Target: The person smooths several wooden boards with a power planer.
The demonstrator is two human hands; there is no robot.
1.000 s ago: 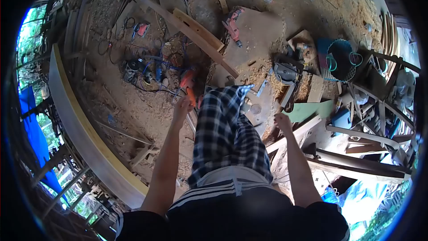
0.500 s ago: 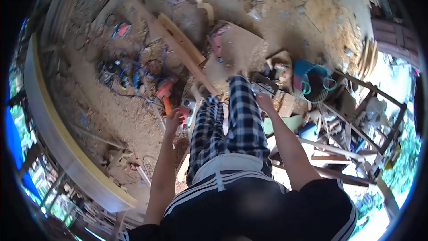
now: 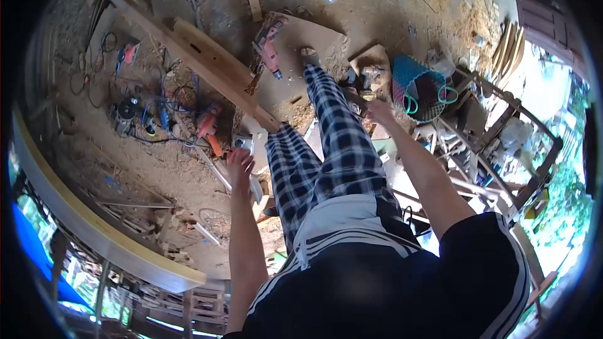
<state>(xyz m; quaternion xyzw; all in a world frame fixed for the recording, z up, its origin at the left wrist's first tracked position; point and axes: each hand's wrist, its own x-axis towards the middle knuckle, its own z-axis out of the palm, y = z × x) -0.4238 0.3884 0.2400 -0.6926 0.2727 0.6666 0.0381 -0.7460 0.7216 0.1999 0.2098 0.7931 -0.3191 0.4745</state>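
Observation:
My left hand (image 3: 240, 163) hangs over the floor with its fingers loosely curled and apart, nothing visible in them. Nearest to it lies a red power tool (image 3: 208, 124) with an orange end. My right hand (image 3: 379, 112) hangs beside my right leg, close to a small yellow-and-black object (image 3: 367, 95). Its fingers are too small and blurred to tell whether they hold anything. Further forward, a red drill (image 3: 269, 55) rests on a flat board (image 3: 320, 31), near my forward foot (image 3: 309, 56).
A long wooden beam (image 3: 182, 53) slants across the floor on the left. A blue woven basket (image 3: 411, 74) stands at the right, beside a wooden frame (image 3: 487, 157) with clutter. A curved pale plank (image 3: 94, 226) runs along the left. Cables and a dark power tool (image 3: 125, 113) lie among shavings.
My right leg has stepped forward onto the board. The view has shifted, so the beam, drill and basket appear further left. My right hand has swung forward; my left stays near the red tool.

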